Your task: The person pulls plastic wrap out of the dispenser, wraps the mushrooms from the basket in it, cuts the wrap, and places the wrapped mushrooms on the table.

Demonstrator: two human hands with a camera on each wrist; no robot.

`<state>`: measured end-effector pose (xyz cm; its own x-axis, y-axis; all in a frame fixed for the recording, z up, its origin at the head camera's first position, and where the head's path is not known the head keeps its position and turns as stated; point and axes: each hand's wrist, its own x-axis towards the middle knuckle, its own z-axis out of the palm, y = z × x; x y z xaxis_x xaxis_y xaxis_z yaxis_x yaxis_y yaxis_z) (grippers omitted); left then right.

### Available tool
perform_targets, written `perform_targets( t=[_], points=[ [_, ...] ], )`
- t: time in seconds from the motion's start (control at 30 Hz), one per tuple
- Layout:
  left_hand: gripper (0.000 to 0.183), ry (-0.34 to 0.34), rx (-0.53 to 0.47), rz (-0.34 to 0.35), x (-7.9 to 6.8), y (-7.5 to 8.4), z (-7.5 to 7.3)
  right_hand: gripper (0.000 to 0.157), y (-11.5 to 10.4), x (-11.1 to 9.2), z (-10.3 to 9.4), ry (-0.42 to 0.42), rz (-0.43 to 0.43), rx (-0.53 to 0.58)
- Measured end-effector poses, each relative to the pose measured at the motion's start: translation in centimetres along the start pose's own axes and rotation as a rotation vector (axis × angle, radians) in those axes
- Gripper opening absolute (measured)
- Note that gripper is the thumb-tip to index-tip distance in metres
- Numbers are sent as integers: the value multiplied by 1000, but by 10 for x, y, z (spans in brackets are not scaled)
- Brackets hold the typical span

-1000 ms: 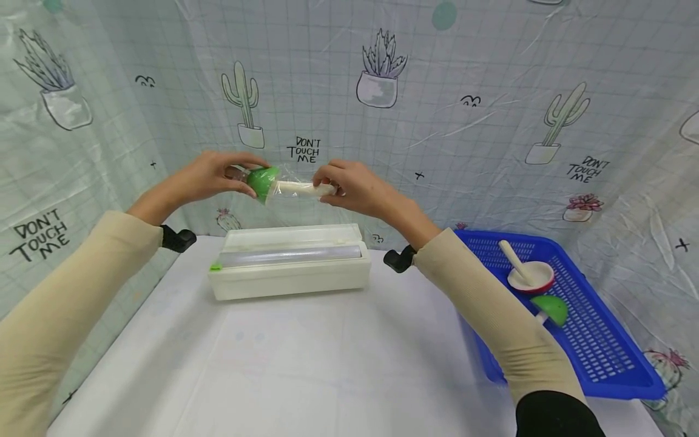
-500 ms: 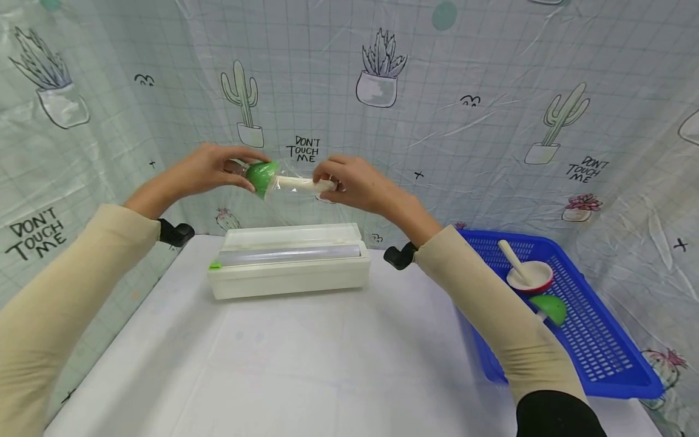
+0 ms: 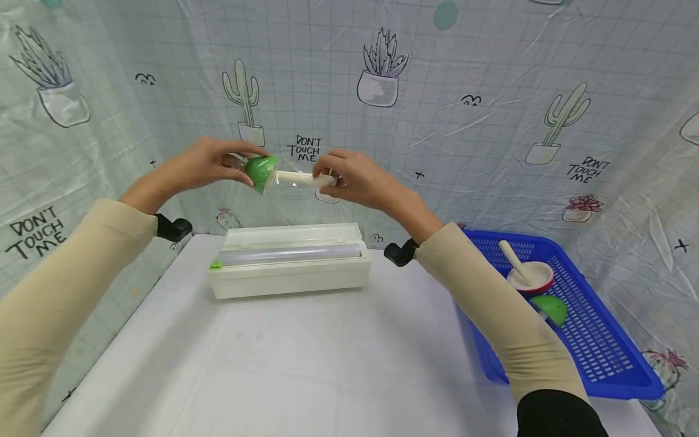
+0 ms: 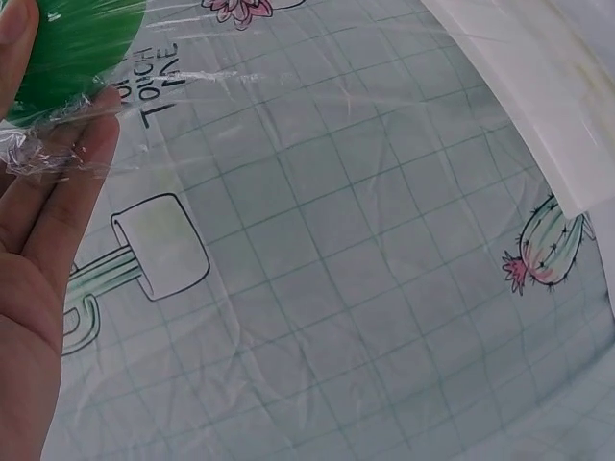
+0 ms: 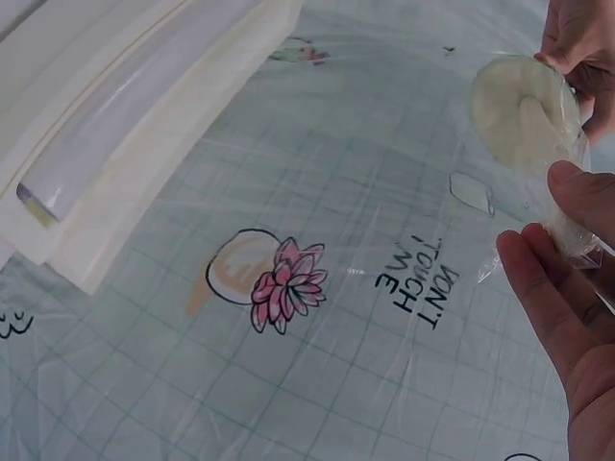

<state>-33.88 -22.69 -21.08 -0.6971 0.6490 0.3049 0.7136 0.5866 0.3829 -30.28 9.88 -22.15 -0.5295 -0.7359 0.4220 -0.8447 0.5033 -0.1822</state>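
Observation:
Held up in front of the patterned backdrop is a toy mushroom (image 3: 261,172) with a green cap and a pale stem (image 3: 293,178), lying sideways and wrapped in clear film (image 4: 207,91). My left hand (image 3: 210,164) grips the cap end, thumb below and fingers above, with bunched film between them. At the other end, my right hand (image 3: 357,180) pinches the film-covered tip of the stem. The right wrist view shows the cap's pale underside (image 5: 514,115), with the fingers of my left hand behind it.
On the white table (image 3: 306,364) below the hands stands a white cling film box (image 3: 289,282), lid raised and roll showing. To the right, a blue basket (image 3: 606,340) holds a red-capped mushroom (image 3: 532,276) and another green-capped one (image 3: 551,309). A patterned curtain (image 3: 464,139) hangs behind.
Both hands have risen slightly with the wrapped mushroom between them, the left also drifting a little to the left. Their grips look the same; box and basket stay put.

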Motion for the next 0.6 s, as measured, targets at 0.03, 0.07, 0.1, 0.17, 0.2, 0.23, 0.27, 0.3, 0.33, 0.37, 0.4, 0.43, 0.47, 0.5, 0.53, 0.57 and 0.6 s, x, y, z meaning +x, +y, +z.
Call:
perform_targets(
  t=[0.03, 0.07, 0.1, 0.17, 0.2, 0.23, 0.27, 0.3, 0.33, 0.37, 0.4, 0.43, 0.47, 0.5, 0.53, 0.57, 0.6],
  points=[
    [55, -1, 2, -2, 0, 1, -1, 23, 0, 0, 0, 1, 1, -3],
    [55, -2, 3, -3, 0, 1, -2, 23, -1, 1, -1, 2, 3, -5],
    [55, -2, 7, -3, -1, 1, -2, 23, -1, 1, -1, 0, 2, -9],
    [56, -4, 17, 1, -1, 2, -3, 23, -2, 2, -2, -3, -1, -12],
    [56, -3, 25, 10, 0, 2, -4, 23, -2, 2, -2, -4, -3, -16],
    [56, -3, 26, 14, 0, 2, -4, 23, -2, 2, -2, -5, -6, -17],
    [56, -2, 29, 19, 0, 2, -4, 23, -3, 2, -3, -6, -8, -18],
    [56, 0, 31, 26, 0, 2, -5, 23, -3, 3, -4, -8, -9, -19],
    [56, 1, 36, 32, 0, 2, -5, 22, -4, 3, -4, -8, -8, -19],
    [56, 0, 34, 35, 0, 2, -6, 22, -4, 3, -5, -10, -7, -17],
    [56, 0, 38, 38, 1, 2, -6, 22, -4, 3, -5, -11, -6, -17],
    [56, -1, 33, 38, 1, 2, -6, 22, -4, 3, -6, -14, -3, -14],
    [56, -2, 32, 38, 1, 3, -7, 23, -5, 3, -6, -16, 0, -10],
    [56, -3, 33, 38, 1, 3, -7, 23, -5, 3, -7, -18, 3, -9],
    [55, -5, 34, 38, 1, 4, -8, 23, -6, 3, -7, -19, 4, -5],
    [55, -7, 32, 35, 1, 4, -8, 22, -6, 3, -8, -21, 5, -2],
    [55, -8, 32, 34, 1, 5, -9, 22, -6, 3, -8, -22, 5, -2]
  ],
)
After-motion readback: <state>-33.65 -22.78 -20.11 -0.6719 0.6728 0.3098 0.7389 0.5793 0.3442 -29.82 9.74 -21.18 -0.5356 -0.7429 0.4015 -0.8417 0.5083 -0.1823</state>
